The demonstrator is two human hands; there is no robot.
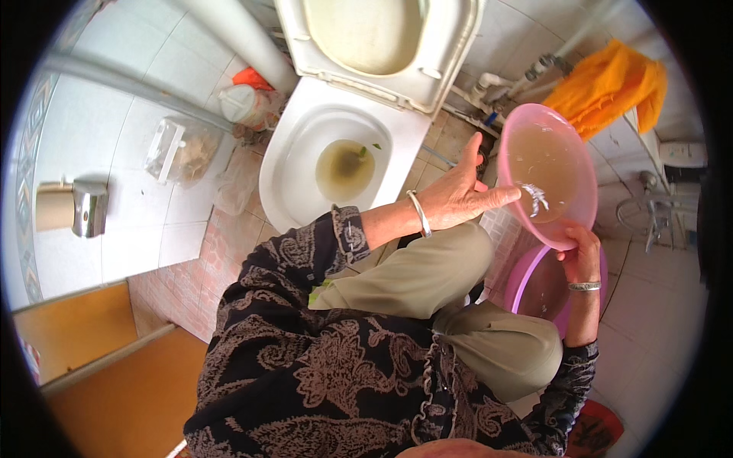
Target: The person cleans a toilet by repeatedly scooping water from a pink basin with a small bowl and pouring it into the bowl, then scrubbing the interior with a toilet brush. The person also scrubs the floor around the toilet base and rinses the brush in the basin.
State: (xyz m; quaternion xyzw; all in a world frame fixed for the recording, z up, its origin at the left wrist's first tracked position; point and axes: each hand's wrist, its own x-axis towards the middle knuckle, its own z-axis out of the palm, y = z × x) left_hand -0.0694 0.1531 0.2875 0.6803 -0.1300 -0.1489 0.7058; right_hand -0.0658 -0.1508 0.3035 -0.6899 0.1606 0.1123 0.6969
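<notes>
A pink plastic basin (584, 166) holds cloudy, brownish water and is lifted above a purple basin (515, 283). My right hand (581, 252) grips its near rim. My left hand (467, 192) has its fingers spread, with one digit reaching to the basin's left rim; whether it presses on the rim cannot be told. The white toilet bowl (286, 154) stands to the left, its seat and lid (366, 34) raised, with yellowish water and small green leaf pieces inside. The purple basin is partly hidden by the pink one and my right arm.
An orange towel (613, 86) hangs beyond the pink basin, near pipes and valves (492, 86). A faucet (653, 223) is on the right. On the left are a toilet paper holder (90, 207), a plastic bag (183, 151) and a white bucket (243, 106) by a pipe.
</notes>
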